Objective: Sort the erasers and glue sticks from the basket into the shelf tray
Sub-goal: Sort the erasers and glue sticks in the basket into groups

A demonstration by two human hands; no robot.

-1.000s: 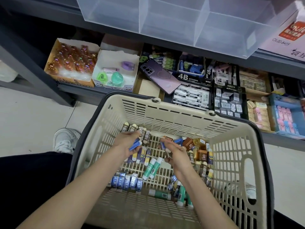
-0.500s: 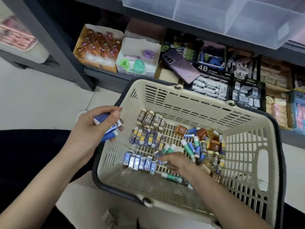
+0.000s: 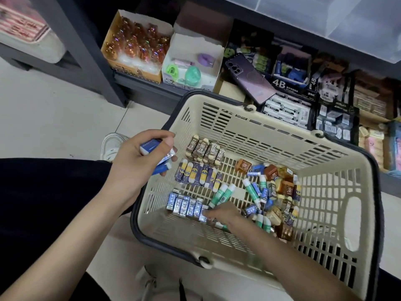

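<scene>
Head view looks down into your basket [image 3: 271, 135], a cream one with a dark rim, sitting on the floor [image 3: 43, 109] in front of a low shelf [image 3: 152, 94]. Your left hand [image 3: 138, 164] hangs over the basket's rim at 9 o'clock, fingers curled tight around a few blue erasers [image 3: 152, 146]. Your right hand [image 3: 221, 213] is down on the basket floor near 6 o'clock, fingertips touching the end of a silver-blue eraser row [image 3: 186, 206]; whether it grips anything, you cannot tell from here. Two more neat rows lie above that one: a yellow-and-navy row [image 3: 199, 175] in the middle and a brown 2B row [image 3: 206, 149] toward 12 o'clock. Two green glue sticks [image 3: 222, 194] lie side by side just beside your right hand, at its 12 o'clock. A loose pile [image 3: 275, 192] of brown, blue and green pieces fills the basket's 3 o'clock side. On the shelf past the basket, a purple phone [image 3: 249, 79] rests at 12 o'clock on the boxed goods, with a white box [image 3: 193, 61] at 11 o'clock. A clear tray [image 3: 325, 18] juts out at the top edge. A white shoe [image 3: 111, 144] shows at 9 o'clock.
</scene>
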